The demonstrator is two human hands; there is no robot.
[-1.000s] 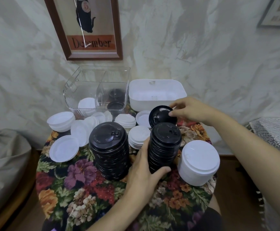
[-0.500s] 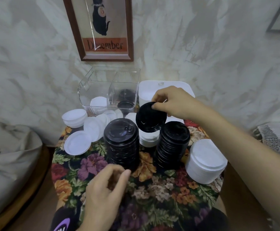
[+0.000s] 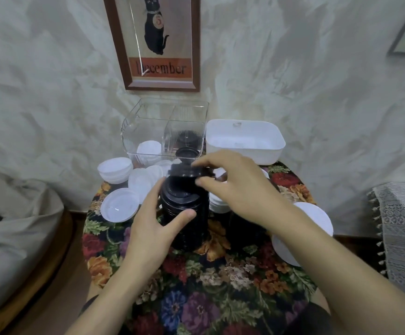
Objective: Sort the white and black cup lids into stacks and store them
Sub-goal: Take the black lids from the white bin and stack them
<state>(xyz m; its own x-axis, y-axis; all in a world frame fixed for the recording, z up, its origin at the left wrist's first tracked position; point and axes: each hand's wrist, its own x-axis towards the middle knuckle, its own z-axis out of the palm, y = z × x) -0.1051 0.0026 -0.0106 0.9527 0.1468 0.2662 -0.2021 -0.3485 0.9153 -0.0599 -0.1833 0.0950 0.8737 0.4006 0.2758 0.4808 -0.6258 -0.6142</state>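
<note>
The right hand [image 3: 240, 187] pinches a black lid [image 3: 187, 171] in its fingers just above the black stack [image 3: 187, 221], which the left hand [image 3: 153, 228] clasps with curled fingers. Left of that stack, white lids [image 3: 120, 206] lie loose (the clear bin [image 3: 148, 131] behind it holds few). Roughly halfway, I'd say.

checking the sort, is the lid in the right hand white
No, the right hand pinches a black lid above the black lid stack the left hand holds.

left hand [image 3: 155, 228] — curled round lid stack [image 3: 189, 228] | right hand [image 3: 235, 184] — pinching black lid [image 3: 187, 171], palm down
</note>
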